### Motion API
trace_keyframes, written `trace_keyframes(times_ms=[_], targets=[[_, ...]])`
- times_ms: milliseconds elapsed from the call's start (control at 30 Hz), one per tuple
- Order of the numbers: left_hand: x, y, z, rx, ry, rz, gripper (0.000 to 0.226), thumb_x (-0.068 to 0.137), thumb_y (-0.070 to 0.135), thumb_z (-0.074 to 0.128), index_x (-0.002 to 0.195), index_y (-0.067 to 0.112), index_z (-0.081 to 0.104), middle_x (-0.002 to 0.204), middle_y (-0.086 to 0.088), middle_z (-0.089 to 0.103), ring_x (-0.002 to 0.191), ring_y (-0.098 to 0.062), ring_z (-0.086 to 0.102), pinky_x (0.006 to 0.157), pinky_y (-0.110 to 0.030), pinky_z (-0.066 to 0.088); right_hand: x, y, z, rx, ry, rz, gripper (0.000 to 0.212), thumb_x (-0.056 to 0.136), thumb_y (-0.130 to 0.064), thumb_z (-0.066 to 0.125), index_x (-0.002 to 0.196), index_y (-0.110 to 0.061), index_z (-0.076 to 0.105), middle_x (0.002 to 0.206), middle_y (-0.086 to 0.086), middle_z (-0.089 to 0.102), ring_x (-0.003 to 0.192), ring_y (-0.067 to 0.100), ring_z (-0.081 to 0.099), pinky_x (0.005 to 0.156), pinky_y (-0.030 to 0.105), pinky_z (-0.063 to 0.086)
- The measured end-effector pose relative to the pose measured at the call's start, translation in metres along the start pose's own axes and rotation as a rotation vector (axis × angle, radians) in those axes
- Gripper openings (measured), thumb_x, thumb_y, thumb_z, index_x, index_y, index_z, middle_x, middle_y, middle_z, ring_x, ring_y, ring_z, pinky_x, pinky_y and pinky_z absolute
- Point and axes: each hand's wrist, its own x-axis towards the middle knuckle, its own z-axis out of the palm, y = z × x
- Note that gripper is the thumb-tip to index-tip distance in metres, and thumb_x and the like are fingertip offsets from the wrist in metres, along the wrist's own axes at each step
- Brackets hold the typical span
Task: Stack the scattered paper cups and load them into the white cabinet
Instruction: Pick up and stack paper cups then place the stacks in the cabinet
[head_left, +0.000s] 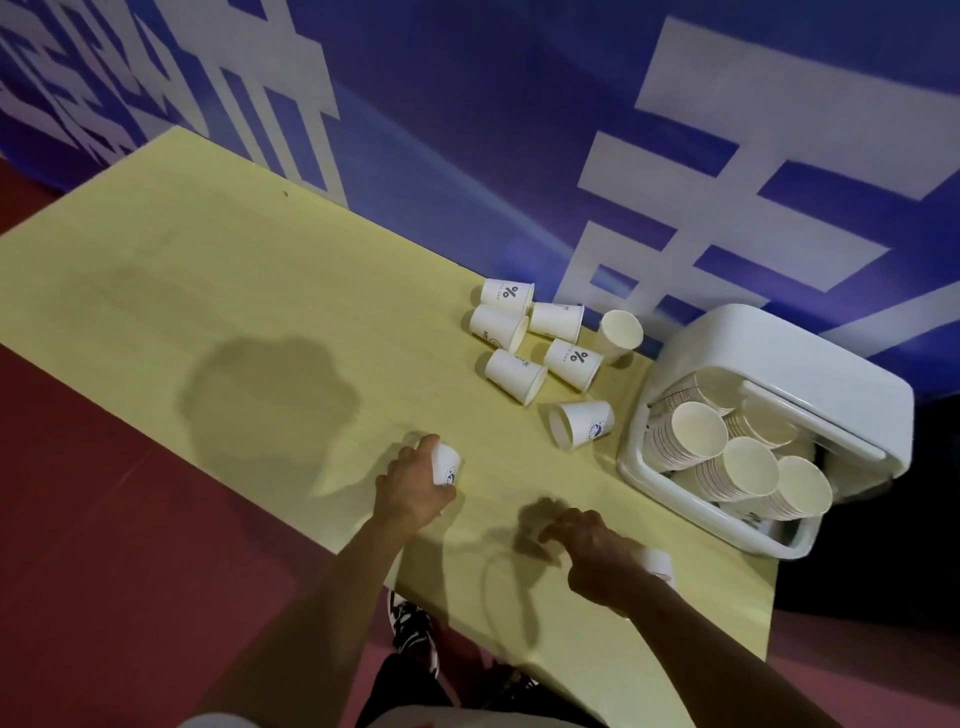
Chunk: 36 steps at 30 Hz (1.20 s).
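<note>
My left hand (413, 486) grips a white paper cup (447, 464) near the front edge of the yellow table (208, 291). My right hand (597, 558) grips another white cup (658, 565), mostly hidden behind the hand. Several loose white cups lie on their sides at the back right of the table, among them one with a percent mark (506, 296), one showing its open mouth (621, 332) and one nearest my hands (582, 423). The white cabinet (810, 364) lies at the table's right end, open toward me, with several stacks of cups (727, 457) inside.
A blue wall with large white characters (519, 130) runs along the table's far edge. Red floor (104, 545) lies left of and below the table. My feet in dark shoes (413, 626) show under the front edge.
</note>
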Motion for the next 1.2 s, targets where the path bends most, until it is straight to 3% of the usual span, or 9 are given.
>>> trace_keyframes(times_ms=[167, 433, 800, 1067, 1133, 1200], targets=[[0.000, 0.006, 0.002, -0.001, -0.005, 0.018, 0.078, 0.081, 0.037, 0.068, 0.148, 0.028, 0.030, 0.135, -0.008, 0.047, 0.124, -0.029, 0.048, 0.100, -0.040, 0.040, -0.005, 0.011, -0.004, 0.094, 0.133, 0.058, 0.061, 0.076, 0.001, 0.051, 0.128, -0.030, 0.057, 0.137, -0.007, 0.050, 0.123, 0.016, 0.046, 0.098, 0.029, 0.041], [0.001, 0.040, 0.004, -0.012, -0.047, 0.111, 0.076, 0.080, 0.037, 0.070, 0.145, 0.027, 0.032, 0.132, -0.006, 0.047, 0.119, -0.028, 0.051, 0.097, -0.039, 0.044, -0.023, 0.030, -0.008, 0.166, 0.279, 0.229, 0.045, 0.081, -0.016, 0.061, 0.125, -0.026, 0.060, 0.130, -0.002, 0.058, 0.113, 0.019, 0.056, 0.094, 0.034, 0.047], [-0.001, 0.094, 0.019, -0.041, -0.091, 0.238, 0.070, 0.078, 0.037, 0.074, 0.134, 0.021, 0.036, 0.119, -0.008, 0.053, 0.108, -0.030, 0.056, 0.087, -0.038, 0.049, -0.058, 0.057, 0.006, 0.231, 0.285, 0.352, 0.041, 0.086, -0.023, 0.062, 0.127, -0.026, 0.058, 0.132, 0.001, 0.057, 0.113, 0.020, 0.056, 0.092, 0.032, 0.047], [-0.008, 0.128, 0.021, -0.185, -0.113, 0.202, 0.061, 0.072, 0.047, 0.081, 0.100, 0.017, 0.037, 0.091, 0.004, 0.055, 0.081, -0.017, 0.056, 0.065, -0.034, 0.048, -0.072, 0.070, 0.010, 0.282, 0.358, 0.394, 0.040, 0.085, -0.027, 0.065, 0.125, -0.026, 0.060, 0.127, 0.000, 0.061, 0.107, 0.019, 0.060, 0.087, 0.030, 0.053], [-0.012, 0.136, 0.019, -0.224, -0.122, 0.209, 0.060, 0.073, 0.041, 0.083, 0.102, 0.016, 0.037, 0.092, 0.003, 0.052, 0.077, -0.015, 0.053, 0.060, -0.031, 0.042, -0.075, 0.072, 0.009, 0.297, 0.367, 0.392, 0.040, 0.085, -0.026, 0.064, 0.124, -0.025, 0.060, 0.127, 0.001, 0.061, 0.106, 0.020, 0.060, 0.085, 0.030, 0.052], [-0.016, 0.144, 0.015, -0.268, -0.138, 0.249, 0.062, 0.076, 0.031, 0.083, 0.115, 0.017, 0.037, 0.104, -0.001, 0.052, 0.084, -0.015, 0.053, 0.057, -0.024, 0.044, -0.075, 0.073, 0.006, 0.305, 0.374, 0.398, 0.040, 0.086, -0.026, 0.063, 0.126, -0.024, 0.059, 0.127, 0.001, 0.060, 0.106, 0.020, 0.060, 0.084, 0.030, 0.050]])
